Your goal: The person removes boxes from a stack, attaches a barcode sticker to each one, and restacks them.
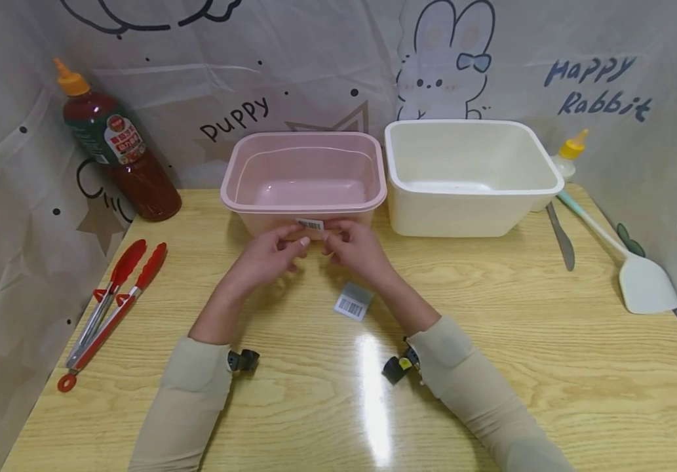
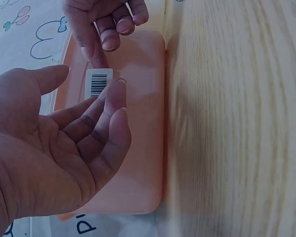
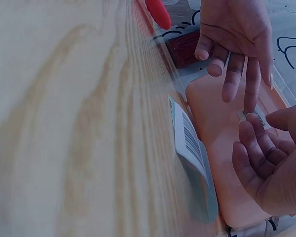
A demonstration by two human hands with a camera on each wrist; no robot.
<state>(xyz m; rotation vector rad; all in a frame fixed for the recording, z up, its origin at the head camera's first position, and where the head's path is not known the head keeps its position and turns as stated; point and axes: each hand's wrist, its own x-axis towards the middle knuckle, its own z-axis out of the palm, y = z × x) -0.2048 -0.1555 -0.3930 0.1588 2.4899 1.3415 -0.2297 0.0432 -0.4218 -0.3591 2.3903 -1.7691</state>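
A white barcode sticker (image 1: 310, 225) lies against the front wall of the pink plastic bin (image 1: 246, 219), just under its rim. My left hand (image 1: 269, 257) reaches the sticker's left end, its fingertips right at the edge. From the other side my right hand (image 1: 357, 250) touches near the right end with extended fingers. Both thumbs stand away from the sticker, and the fingers are loosely bent around nothing. In the left wrist view the barcode (image 2: 98, 84) shows between the two hands. On the table below the right hand lies a folded label sheet (image 1: 353, 301) with another barcode.
A white bin (image 1: 450, 216) stands right of the pink one. Red-handled tongs (image 1: 115, 305) and a sauce bottle (image 1: 120, 147) are at the left. Over on the right are a knife (image 1: 561, 237), a white spatula (image 1: 647, 285) and a small yellow-capped bottle (image 1: 568, 157).
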